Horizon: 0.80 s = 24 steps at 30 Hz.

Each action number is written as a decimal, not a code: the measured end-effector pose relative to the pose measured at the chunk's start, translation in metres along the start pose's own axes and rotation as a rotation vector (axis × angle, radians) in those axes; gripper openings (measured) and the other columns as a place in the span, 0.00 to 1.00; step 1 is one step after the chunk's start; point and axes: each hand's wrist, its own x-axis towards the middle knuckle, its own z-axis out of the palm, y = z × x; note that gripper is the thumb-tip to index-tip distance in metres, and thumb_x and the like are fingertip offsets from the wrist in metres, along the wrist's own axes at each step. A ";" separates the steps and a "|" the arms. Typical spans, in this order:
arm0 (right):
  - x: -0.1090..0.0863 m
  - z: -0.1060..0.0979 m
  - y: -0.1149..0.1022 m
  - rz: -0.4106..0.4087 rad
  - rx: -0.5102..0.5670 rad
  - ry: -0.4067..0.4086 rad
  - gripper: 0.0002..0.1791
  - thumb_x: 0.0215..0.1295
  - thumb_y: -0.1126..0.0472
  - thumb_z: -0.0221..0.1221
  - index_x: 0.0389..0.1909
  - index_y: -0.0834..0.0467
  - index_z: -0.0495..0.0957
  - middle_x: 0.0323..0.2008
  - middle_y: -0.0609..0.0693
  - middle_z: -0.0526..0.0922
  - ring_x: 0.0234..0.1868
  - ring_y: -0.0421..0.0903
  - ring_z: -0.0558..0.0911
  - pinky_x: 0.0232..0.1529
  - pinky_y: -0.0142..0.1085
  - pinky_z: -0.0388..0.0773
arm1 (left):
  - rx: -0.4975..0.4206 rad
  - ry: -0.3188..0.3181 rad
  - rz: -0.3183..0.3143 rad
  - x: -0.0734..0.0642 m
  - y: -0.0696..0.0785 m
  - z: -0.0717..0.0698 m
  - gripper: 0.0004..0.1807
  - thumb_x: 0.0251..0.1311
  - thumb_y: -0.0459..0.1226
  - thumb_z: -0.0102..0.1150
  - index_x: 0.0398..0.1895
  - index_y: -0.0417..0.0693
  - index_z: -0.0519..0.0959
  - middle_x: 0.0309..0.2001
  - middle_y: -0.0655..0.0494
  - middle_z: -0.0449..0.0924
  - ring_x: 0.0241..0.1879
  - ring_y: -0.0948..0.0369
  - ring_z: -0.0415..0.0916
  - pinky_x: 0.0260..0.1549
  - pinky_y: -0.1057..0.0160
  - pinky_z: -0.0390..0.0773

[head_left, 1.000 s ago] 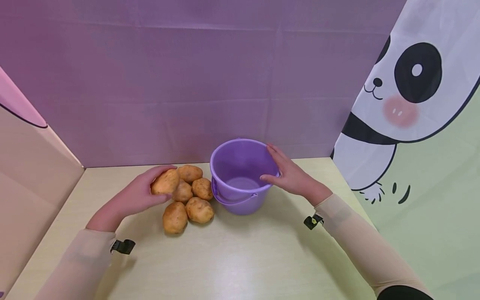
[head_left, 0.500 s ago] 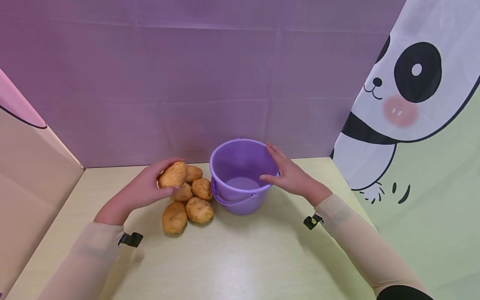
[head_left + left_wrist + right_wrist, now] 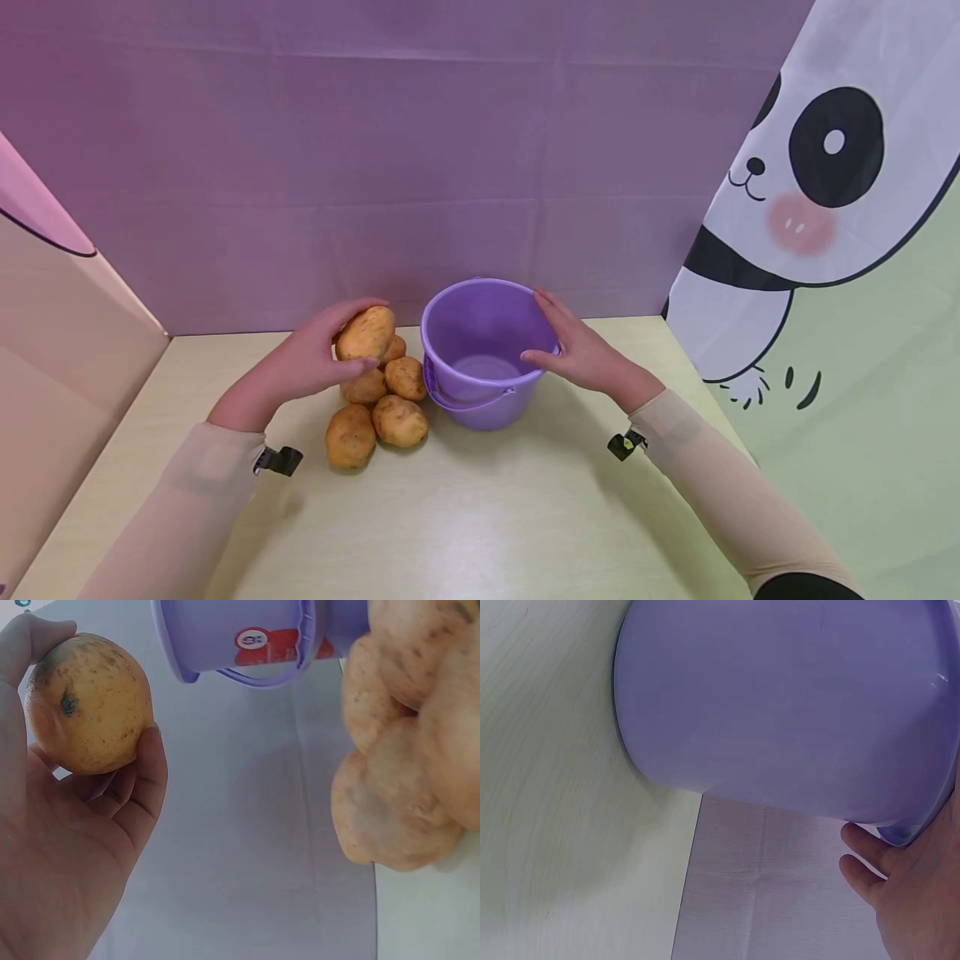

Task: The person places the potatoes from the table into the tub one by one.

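Note:
My left hand (image 3: 311,354) holds a potato (image 3: 366,333) between fingers and thumb, raised above the other potatoes. The left wrist view shows this potato (image 3: 90,705) with a dark greenish spot on its skin. On the table, several potatoes (image 3: 400,421) lie in a cluster beside the purple bucket (image 3: 480,400), which stands upright with its handle hanging down the near side. My right hand (image 3: 581,350) grips the bucket's right rim, its thumb over the edge. In the right wrist view, two fingertips (image 3: 861,877) show just below the rim, outside the wall. The bucket's visible inside holds nothing.
A pale wood table (image 3: 465,517) runs back to a purple cloth backdrop (image 3: 375,167). A panda-print cloth (image 3: 810,183) hangs at the right and a peach panel (image 3: 67,333) stands at the left. Several potatoes (image 3: 397,802) sit close to the bucket's left side.
My left hand has carried the potato up and to the right, over the back of the cluster toward the bucket. The right hand and bucket have stayed still.

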 end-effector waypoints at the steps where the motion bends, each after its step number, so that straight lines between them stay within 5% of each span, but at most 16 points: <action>1: 0.000 0.000 0.000 0.002 -0.001 0.000 0.59 0.75 0.39 0.67 0.91 0.61 0.45 0.90 0.57 0.44 0.89 0.59 0.48 0.85 0.60 0.53 | 0.000 0.001 0.005 0.002 0.001 0.000 0.40 0.67 0.34 0.73 0.82 0.51 0.70 0.73 0.45 0.75 0.64 0.44 0.78 0.63 0.35 0.78; 24: 0.001 0.001 0.004 0.003 0.014 0.003 0.60 0.74 0.37 0.67 0.91 0.59 0.44 0.91 0.53 0.43 0.89 0.57 0.49 0.84 0.59 0.55 | 0.060 -0.033 0.082 0.039 0.026 0.008 0.40 0.65 0.40 0.76 0.80 0.53 0.73 0.70 0.51 0.79 0.62 0.50 0.79 0.62 0.41 0.79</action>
